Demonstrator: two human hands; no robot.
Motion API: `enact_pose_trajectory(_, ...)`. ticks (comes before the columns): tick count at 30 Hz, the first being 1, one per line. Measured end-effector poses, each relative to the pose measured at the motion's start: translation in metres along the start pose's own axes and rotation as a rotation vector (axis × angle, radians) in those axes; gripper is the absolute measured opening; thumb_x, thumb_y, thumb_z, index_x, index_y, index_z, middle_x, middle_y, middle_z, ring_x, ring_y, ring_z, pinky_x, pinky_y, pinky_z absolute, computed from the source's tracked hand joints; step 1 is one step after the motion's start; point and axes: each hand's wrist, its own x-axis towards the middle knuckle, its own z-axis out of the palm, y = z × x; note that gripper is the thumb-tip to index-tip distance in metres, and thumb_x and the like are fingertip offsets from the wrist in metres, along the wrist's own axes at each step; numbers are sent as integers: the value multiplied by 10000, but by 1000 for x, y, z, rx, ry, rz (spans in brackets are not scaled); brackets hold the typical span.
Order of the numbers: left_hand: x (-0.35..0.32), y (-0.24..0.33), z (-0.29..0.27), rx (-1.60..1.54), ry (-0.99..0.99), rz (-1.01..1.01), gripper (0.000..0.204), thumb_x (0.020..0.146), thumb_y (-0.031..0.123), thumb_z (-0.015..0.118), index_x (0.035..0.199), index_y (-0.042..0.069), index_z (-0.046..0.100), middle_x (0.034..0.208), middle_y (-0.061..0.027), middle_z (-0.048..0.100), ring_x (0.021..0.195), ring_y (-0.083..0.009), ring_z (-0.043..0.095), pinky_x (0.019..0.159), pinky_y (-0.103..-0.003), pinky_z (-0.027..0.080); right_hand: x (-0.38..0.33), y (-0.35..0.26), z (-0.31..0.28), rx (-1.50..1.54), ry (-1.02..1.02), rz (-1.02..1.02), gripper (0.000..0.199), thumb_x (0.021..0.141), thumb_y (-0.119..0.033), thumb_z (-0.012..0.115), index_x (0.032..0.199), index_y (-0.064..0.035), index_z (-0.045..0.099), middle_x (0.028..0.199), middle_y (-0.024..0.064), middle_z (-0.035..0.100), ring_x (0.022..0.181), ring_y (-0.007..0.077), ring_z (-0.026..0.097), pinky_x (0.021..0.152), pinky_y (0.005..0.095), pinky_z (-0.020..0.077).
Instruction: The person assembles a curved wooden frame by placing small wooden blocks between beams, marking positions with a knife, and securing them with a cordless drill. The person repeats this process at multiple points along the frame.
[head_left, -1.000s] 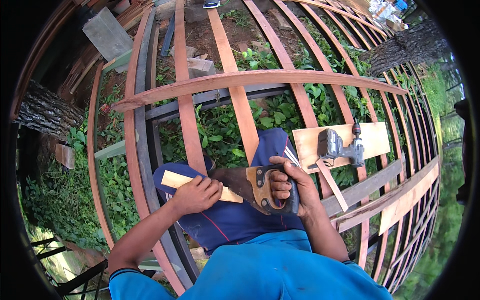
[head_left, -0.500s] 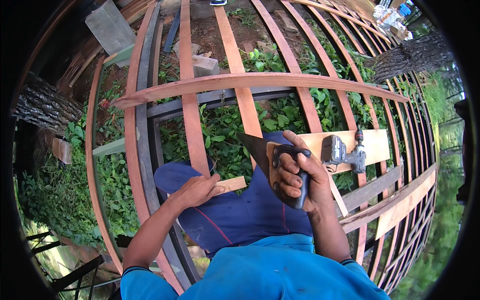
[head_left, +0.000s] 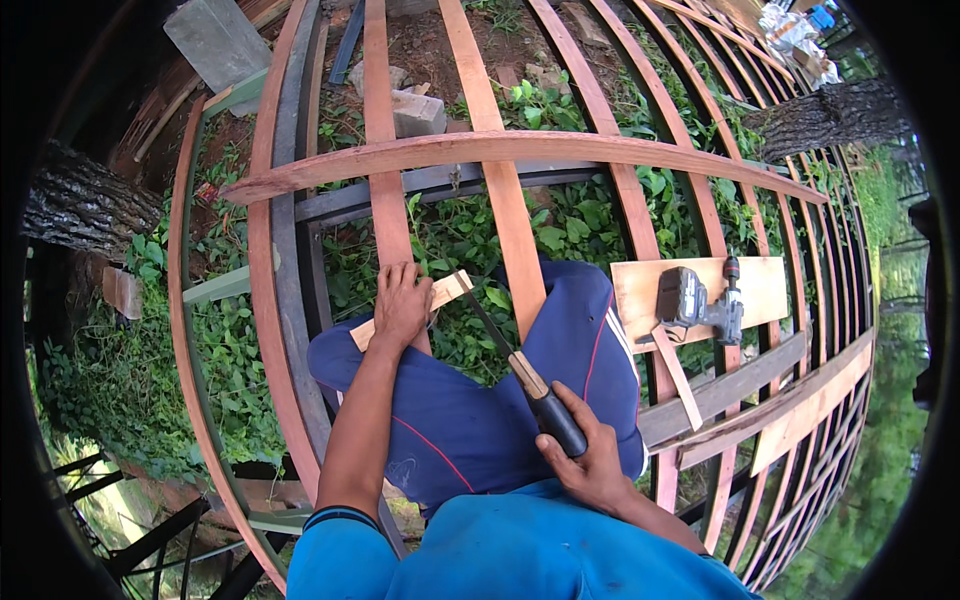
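Person's sitting up on the slat frame [head_left: 380, 180], left hand [head_left: 402, 300] pressing flat on a small wood strip [head_left: 445, 292] laid over a slat, right hand [head_left: 590, 462] wrapped tight round a handsaw [head_left: 505, 352], blade at the strip's end. Looks like cutting; next stroke needs that strip pinned firmly.

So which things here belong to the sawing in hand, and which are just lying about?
In use:
- small wooden strip, pressed down by the left hand
- handsaw, gripped by the right hand, blade at the strip
- the slat under the strip

Lying about:
- cordless drill on a pale board
- loose thin stick beside the drill
- grey blocks on the ground below
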Motion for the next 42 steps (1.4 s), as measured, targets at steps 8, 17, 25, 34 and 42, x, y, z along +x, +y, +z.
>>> enact_pose_trajectory(8,-4,4,19,-78,149,-109,206,886,206,670,1040,70,683,1234,-85,608,1330,-300,471,1217,-568,250,-9,-5,1,-41,-128,129,680,982,-206,717,1547,18,413,1128,272,706,889,371,763,803,399,581)
enact_pose_trajectory(17,-1,5,20,-123,141,-147,203,958,265,650,999,70,692,1240,-73,600,1355,-297,449,1231,-580,221,-25,1,-11,-64,-193,161,686,960,-194,730,1550,-25,424,1241,283,687,1027,442,734,887,427,582)
enact_pose_trajectory(25,1,5,19,-118,118,-131,186,920,245,684,952,62,677,1215,-88,587,1341,-318,448,1217,-578,221,23,2,8,-35,-219,314,678,948,-138,721,1546,-21,425,1240,259,685,992,412,747,858,409,579)
enact_pose_trajectory(34,3,3,22,-107,80,-147,208,910,291,697,923,83,712,1213,-77,591,1336,-314,451,1229,-584,198,42,-44,2,15,-90,169,671,948,-101,719,1549,-29,427,1260,244,690,980,358,766,853,369,577)
enact_pose_trajectory(42,2,4,21,-126,105,-147,191,900,273,702,919,83,699,1207,-80,588,1335,-316,448,1226,-580,201,43,-22,9,-35,-119,202,645,953,-97,713,1535,-26,444,1197,256,697,918,367,757,811,384,569)
